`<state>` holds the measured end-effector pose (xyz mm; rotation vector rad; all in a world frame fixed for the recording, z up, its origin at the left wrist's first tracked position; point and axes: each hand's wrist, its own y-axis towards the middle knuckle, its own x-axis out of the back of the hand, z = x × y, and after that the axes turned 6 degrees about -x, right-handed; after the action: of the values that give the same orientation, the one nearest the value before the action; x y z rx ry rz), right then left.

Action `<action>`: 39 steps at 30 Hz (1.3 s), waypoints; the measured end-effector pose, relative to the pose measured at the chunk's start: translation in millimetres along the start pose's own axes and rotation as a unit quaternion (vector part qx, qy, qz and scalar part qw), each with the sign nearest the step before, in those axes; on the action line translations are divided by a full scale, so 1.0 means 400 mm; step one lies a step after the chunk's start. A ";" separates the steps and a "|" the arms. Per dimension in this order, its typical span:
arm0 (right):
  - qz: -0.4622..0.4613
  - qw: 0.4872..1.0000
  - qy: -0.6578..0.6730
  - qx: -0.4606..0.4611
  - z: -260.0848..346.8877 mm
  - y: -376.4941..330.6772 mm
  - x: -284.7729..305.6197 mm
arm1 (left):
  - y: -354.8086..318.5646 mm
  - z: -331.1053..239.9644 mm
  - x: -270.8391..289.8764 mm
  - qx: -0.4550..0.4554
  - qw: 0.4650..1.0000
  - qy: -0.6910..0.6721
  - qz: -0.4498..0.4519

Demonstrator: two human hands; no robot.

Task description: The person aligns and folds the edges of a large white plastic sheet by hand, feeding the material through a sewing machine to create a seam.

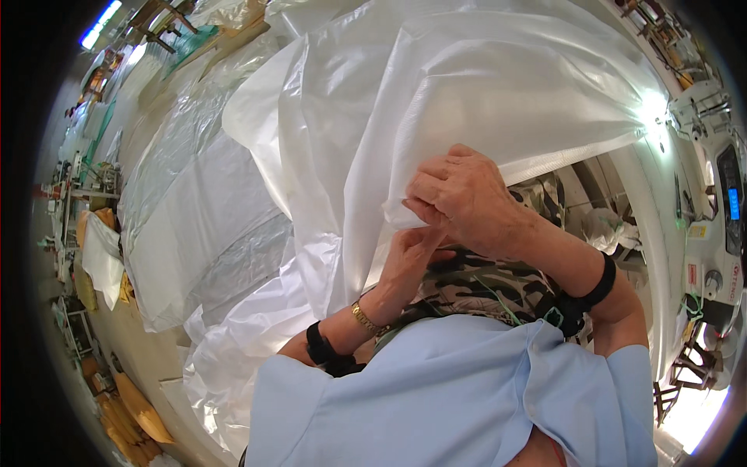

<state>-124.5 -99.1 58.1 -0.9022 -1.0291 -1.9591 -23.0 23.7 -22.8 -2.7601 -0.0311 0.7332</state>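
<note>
A large sheet of white woven plastic fabric (467, 86) is draped in front of me, reaching toward a white sewing machine (712, 194) at the right. My right hand (463, 198) grips a folded edge of this fabric near its lower corner, fingers curled over it. Just below, my left hand (408, 261) pinches the same edge from underneath, thumb and fingers closed on the cloth. A gold bracelet and a black band sit on the left wrist, and a black band on the right forearm. Camouflage-patterned cloth (475, 284) shows under my hands.
More white and translucent fabric (202, 210) is heaped on the left across the work surface. Brown paper bags (136, 412) lie on the floor at lower left. Other sewing stations and a ceiling light (99, 23) stand far off at upper left.
</note>
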 end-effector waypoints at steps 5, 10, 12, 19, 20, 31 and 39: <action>-0.068 0.998 -0.005 0.014 0.017 0.050 0.043 | 0.039 -0.012 -0.022 0.079 0.981 -0.122 0.124; -0.090 0.996 0.003 0.018 0.022 0.070 0.078 | 0.045 0.043 -0.022 -0.054 0.987 -0.084 -0.129; -0.088 0.996 0.019 0.027 0.022 0.077 0.080 | 0.027 0.133 0.078 -0.124 0.967 -0.004 -0.221; -0.084 0.996 0.027 -0.010 -0.006 0.063 0.052 | -0.007 -0.118 0.247 -0.426 0.782 0.206 -0.406; -0.083 0.995 0.041 -0.028 -0.008 0.063 0.051 | 0.001 -0.148 0.223 -0.442 0.773 0.221 -0.398; -0.020 0.986 0.107 -0.126 0.002 0.066 0.058 | 0.016 -0.069 0.063 -0.408 0.819 0.298 -0.273; -0.016 0.981 0.154 -0.120 -0.004 0.064 0.060 | -0.050 -0.138 0.039 -0.302 0.816 0.451 -0.200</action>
<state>-115.0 -117.5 86.4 -0.6786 -0.6433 -2.1978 18.7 29.5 21.0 -3.1804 -0.7238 -0.8694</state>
